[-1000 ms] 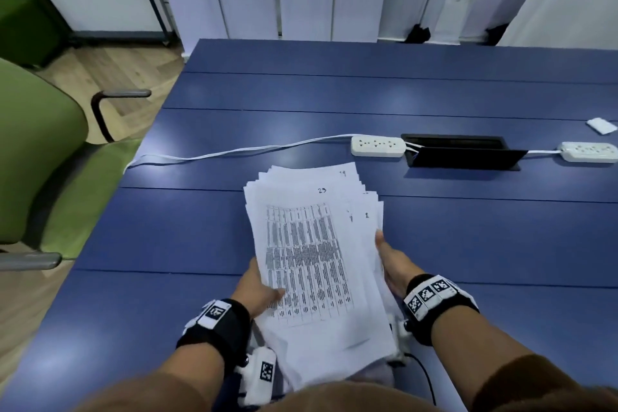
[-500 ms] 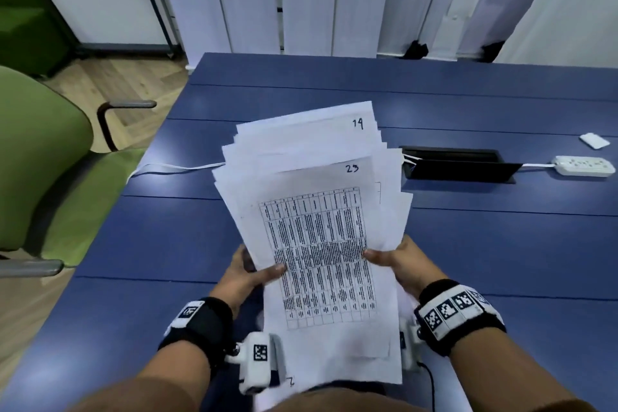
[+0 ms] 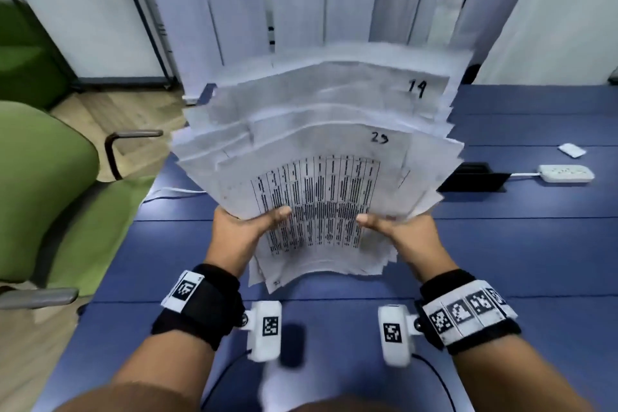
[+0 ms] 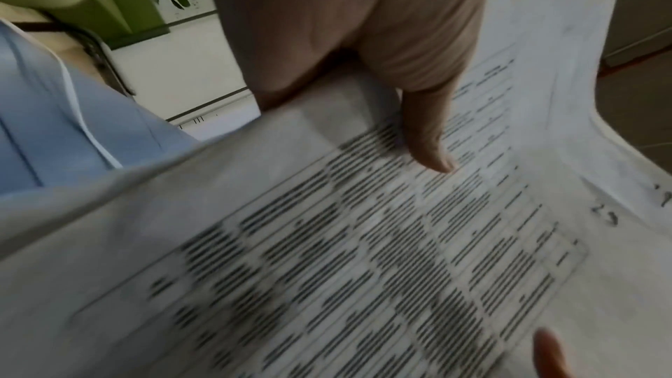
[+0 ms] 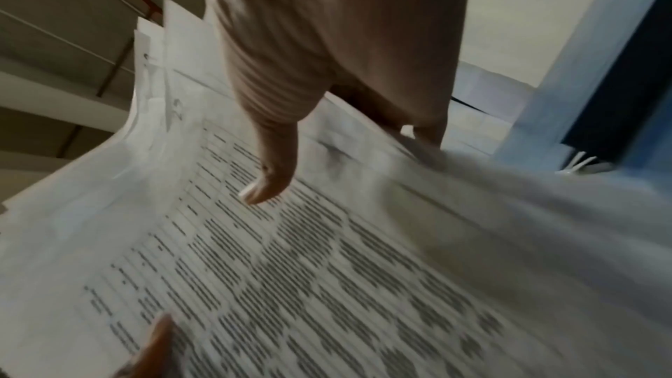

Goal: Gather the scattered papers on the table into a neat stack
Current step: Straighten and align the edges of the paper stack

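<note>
papers (image 3: 314, 157) upright, uneven, probably clear of bench (image 3: 501, 261) | left hand (image 3: 240, 231), right hand (image 3: 401, 234) pinch opposite long edges

Both forearms reach forward side by side, each wrist wrapped in a black band. The left hand (image 3: 245, 231) grips the papers (image 3: 321, 150) at their left edge, thumb on the front sheet. The right hand (image 3: 406, 234) grips the right edge, thumb likewise laid across the front.
</note>
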